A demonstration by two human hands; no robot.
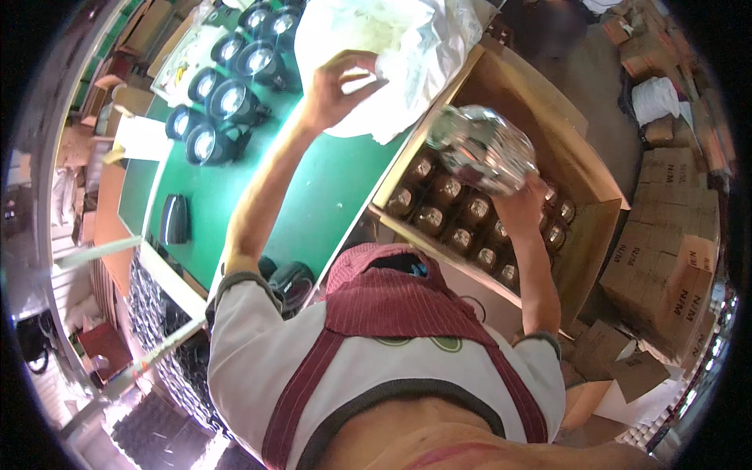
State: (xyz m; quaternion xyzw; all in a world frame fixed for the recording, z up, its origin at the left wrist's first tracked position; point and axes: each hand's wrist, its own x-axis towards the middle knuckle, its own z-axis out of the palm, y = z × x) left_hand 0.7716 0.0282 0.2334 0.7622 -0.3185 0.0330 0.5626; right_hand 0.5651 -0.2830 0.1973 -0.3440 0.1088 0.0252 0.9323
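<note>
A bright green flat-topped worktable (317, 184) fills the space below and to the left of the left hand (338, 90), while stacked brown cardboard boxes (658, 251) stand well beyond the right hand (523, 202), on its right. The right hand grasps a clear, shiny glass vessel with a rounded body (493, 150) by its near end; the vessel lies tilted, reaching up and leftward from that hand, over an open brown cardboard carton (583, 262). Inside the carton, below and around the right hand, sit rows of round-topped glass pieces with bright reflections (450, 188). The left hand is at a white, translucent plastic bag (427, 70), its thumb and fingers curved apart from each other; whether they pinch a bit of film or another small item is unclear. To the left of the left hand, on the table, stands a group of black round cups with bright, shiny centres (233, 102). Farther off, down and to its left, is a single dark, smooth cylindrical piece (175, 219).
</note>
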